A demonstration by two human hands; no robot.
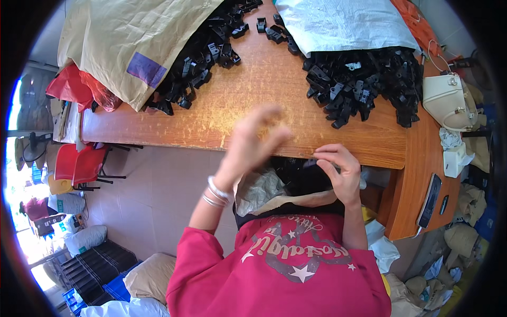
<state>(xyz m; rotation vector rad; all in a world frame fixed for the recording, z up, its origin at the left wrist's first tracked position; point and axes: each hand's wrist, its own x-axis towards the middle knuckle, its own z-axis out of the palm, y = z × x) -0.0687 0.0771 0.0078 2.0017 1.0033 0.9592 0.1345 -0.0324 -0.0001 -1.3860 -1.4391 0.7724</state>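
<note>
My left hand (255,138) is raised over the front edge of the table, blurred by motion. Its thumb and fingers are spread, and nothing shows between them. Over the mouth of a sack in my lap, my right hand (342,170) has its thumb and fingertips a little apart. A small blurred dark piece (310,163) is just beside those fingertips, apparently free of them. The open sack (259,193) has a pale lining and holds black parts (301,177). Small black plastic parts (364,84) lie heaped at the far right of the table, with more black parts (203,61) at the far left.
A tan paper sack (121,42) and a white woven sack (343,26) lie behind the heaps on the wooden table (222,113). At right are a cream handbag (449,100) and a phone (430,201). A red chair (79,164) stands at left.
</note>
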